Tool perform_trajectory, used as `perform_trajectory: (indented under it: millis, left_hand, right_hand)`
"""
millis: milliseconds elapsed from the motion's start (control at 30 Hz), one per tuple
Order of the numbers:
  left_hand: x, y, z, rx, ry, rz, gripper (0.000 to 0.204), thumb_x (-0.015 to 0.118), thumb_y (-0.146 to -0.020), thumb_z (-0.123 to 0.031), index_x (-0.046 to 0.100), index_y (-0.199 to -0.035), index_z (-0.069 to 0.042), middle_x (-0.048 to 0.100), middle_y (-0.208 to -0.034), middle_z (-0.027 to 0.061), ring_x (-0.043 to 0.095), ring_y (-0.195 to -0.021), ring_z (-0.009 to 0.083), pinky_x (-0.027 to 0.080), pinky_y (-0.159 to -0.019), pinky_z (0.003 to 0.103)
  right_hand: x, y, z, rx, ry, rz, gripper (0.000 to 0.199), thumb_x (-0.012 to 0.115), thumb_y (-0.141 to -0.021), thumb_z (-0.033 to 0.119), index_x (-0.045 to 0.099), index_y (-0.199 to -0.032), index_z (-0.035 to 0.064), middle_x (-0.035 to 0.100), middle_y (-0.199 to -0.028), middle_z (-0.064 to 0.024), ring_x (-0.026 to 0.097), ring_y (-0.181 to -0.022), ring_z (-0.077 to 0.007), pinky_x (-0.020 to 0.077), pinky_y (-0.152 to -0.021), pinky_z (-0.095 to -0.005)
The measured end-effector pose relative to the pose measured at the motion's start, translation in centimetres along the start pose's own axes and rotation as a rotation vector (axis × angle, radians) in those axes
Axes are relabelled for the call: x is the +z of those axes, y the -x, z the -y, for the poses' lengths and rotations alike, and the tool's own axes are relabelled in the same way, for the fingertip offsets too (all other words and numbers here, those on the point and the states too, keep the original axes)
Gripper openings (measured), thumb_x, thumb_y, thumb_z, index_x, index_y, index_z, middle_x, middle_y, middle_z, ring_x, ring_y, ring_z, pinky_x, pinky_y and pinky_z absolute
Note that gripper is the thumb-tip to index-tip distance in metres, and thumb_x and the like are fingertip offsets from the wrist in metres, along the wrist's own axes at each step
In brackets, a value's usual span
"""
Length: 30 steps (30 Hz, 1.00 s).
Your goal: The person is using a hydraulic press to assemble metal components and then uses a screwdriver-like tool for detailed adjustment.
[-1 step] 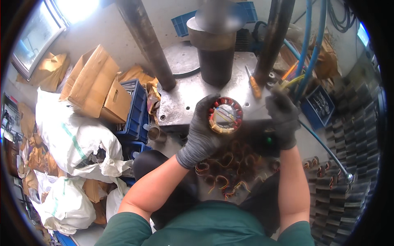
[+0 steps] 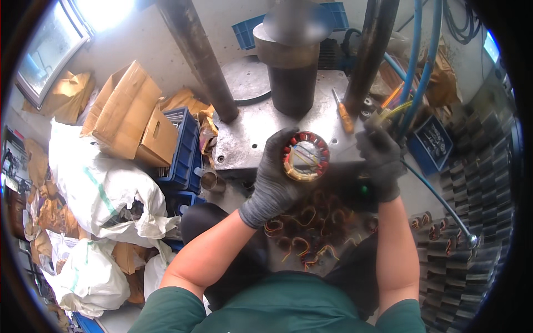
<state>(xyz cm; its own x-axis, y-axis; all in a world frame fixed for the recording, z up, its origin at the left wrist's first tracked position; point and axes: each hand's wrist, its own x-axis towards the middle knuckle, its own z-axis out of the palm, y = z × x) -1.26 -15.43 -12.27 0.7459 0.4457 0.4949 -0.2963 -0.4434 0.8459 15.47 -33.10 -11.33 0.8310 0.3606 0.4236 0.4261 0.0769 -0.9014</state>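
Note:
My left hand (image 2: pixel 276 177), in a grey glove, is closed round a ring-shaped motor stator (image 2: pixel 289 170) with red windings and thin coloured wires across its opening. It holds the ring up in front of the near edge of a metal press plate (image 2: pixel 244 141). Off the plate's right side is my right hand (image 2: pixel 382 158), in a dark glove, apart from the stator. Its fingers are curled and slightly smeared; what they grip, if anything, I cannot make out. A screwdriver (image 2: pixel 346 119) with an orange handle lies on the plate beside it.
A thick press ram (image 2: pixel 291 83) stands between two steel columns (image 2: pixel 202 66). Several wired stators (image 2: pixel 302 244) lie below my hands. Cardboard boxes (image 2: pixel 119 114), blue crates (image 2: pixel 186 147) and white sacks (image 2: pixel 94 177) crowd the left. Blue hoses (image 2: pixel 430 61) and stacked dark metal parts (image 2: pixel 466 222) are at right.
My right hand has shifted slightly, with its fingers more curled in. My left hand and the stator have hardly moved.

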Motion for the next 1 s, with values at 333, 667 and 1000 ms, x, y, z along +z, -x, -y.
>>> perform_trajectory:
  millis: [333, 667, 1000]
  left_hand:
    - [-0.9, 0.4, 0.2, -0.006, 0.080, 0.057, 0.112, 0.094, -0.054, -0.001, 0.037, -0.150, -0.007, 0.050, -0.142, 0.0103, 0.051, -0.134, 0.0233, 0.042, -0.117, 0.039]
    - [-0.9, 0.4, -0.3, -0.047, 0.146, 0.071, 0.112, 0.094, -0.055, -0.002, 0.036, -0.151, -0.008, 0.050, -0.142, 0.0104, 0.051, -0.134, 0.0231, 0.042, -0.117, 0.040]
    - [-1.1, 0.5, -1.1, -0.107, 0.293, 0.072, 0.112, 0.093, -0.055, -0.001, 0.035, -0.151, -0.007, 0.050, -0.141, 0.0105, 0.050, -0.135, 0.0231, 0.041, -0.118, 0.040]
  right_hand:
    - [-1.3, 0.5, -4.3, 0.234, -0.070, 0.111, 0.020, 0.067, -0.103, 0.021, 0.071, -0.111, 0.0024, 0.074, -0.099, -0.0068, 0.067, -0.088, -0.0125, 0.0525, -0.079, -0.0272]
    - [-3.0, 1.2, -3.3, 0.585, -0.075, 0.242, 0.033, 0.060, -0.106, 0.036, 0.071, -0.104, 0.0050, 0.075, -0.096, -0.0055, 0.065, -0.073, -0.0099, 0.0524, -0.068, -0.0256]
    - [-4.4, 3.8, 2.8, 0.131, 0.045, 0.067, 0.040, 0.058, -0.107, 0.043, 0.071, -0.106, 0.0051, 0.068, -0.082, -0.0004, 0.064, -0.075, -0.0064, 0.0499, -0.066, -0.0240]
